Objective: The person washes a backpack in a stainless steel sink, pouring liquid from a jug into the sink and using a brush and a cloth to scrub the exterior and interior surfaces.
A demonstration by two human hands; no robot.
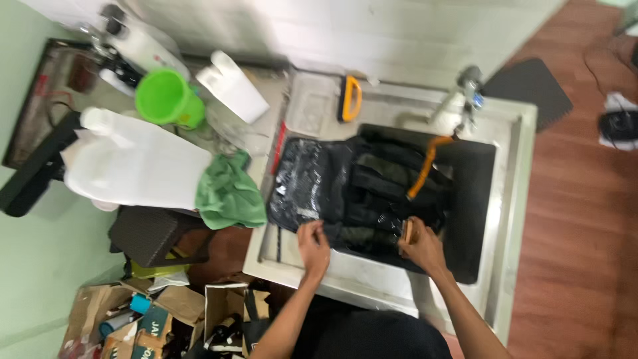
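A wet black backpack (359, 186) lies across a steel sink (512, 199), half on the drainboard and half in the basin. My left hand (313, 247) presses on the near edge of the backpack, fingers curled on the fabric. My right hand (420, 246) grips a wooden scrub brush (407, 231) against the backpack's near side. An orange hose (423, 169) runs from the tap (458, 106) down onto the bag.
An orange-handled brush (350, 98) rests at the back of the drainboard. To the left are a green cloth (229, 189), a white plastic jug (133, 163), a green cup (166, 98), a white container (232, 86). Cardboard boxes (133, 319) clutter the floor below.
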